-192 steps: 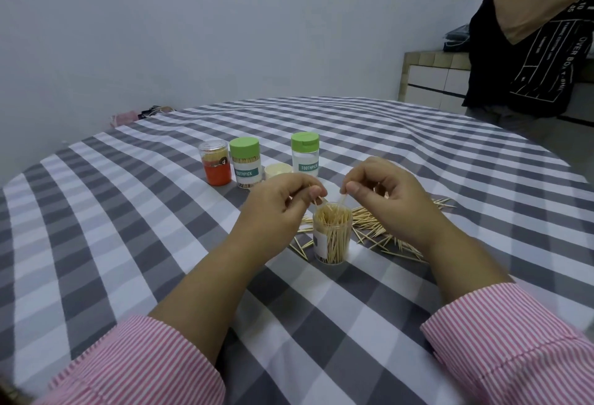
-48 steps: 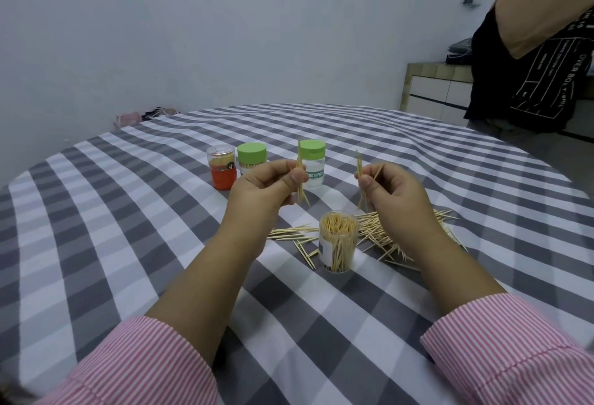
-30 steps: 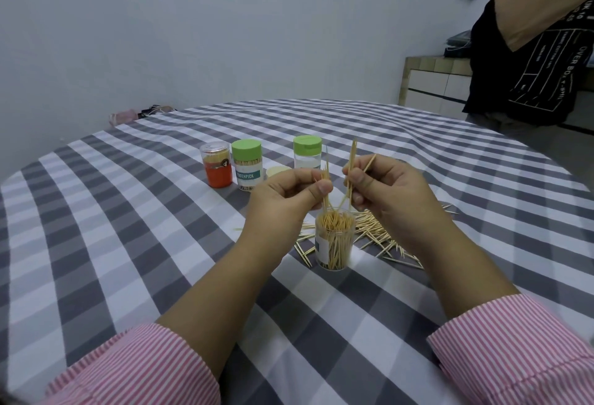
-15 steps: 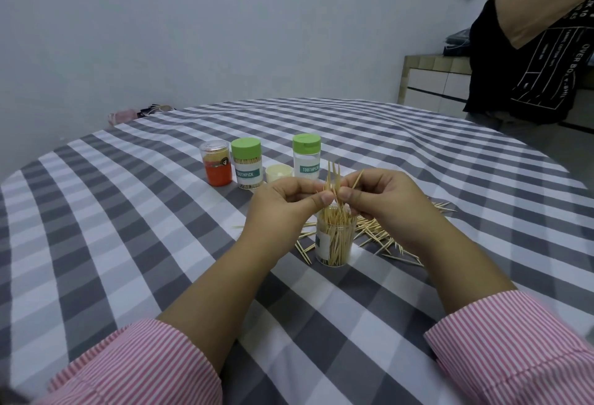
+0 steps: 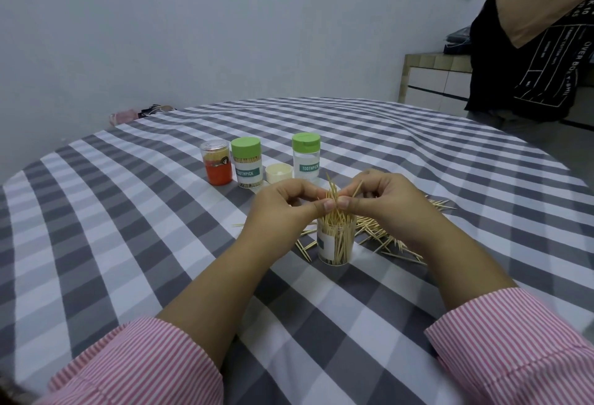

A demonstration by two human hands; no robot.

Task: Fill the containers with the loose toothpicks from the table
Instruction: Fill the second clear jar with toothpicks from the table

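Note:
A clear open container (image 5: 335, 244) stands upright on the checked tablecloth, packed with toothpicks. Just above its mouth my left hand (image 5: 283, 208) and my right hand (image 5: 385, 202) meet, and both pinch a small bundle of toothpicks (image 5: 333, 194) whose lower ends reach into the container. Loose toothpicks (image 5: 382, 234) lie scattered on the cloth behind and to the right of the container, partly hidden by my right hand.
Farther back stand an orange jar with a clear lid (image 5: 217, 163), two green-capped toothpick containers (image 5: 246, 163) (image 5: 305, 156) and a loose cream lid (image 5: 279, 173). Another person (image 5: 530, 51) stands at the table's far right edge, by a tiled counter (image 5: 430, 80).
My hands, each with toothpicks, came together over the container and lowered; the bundle's lower ends now sit in its mouth.

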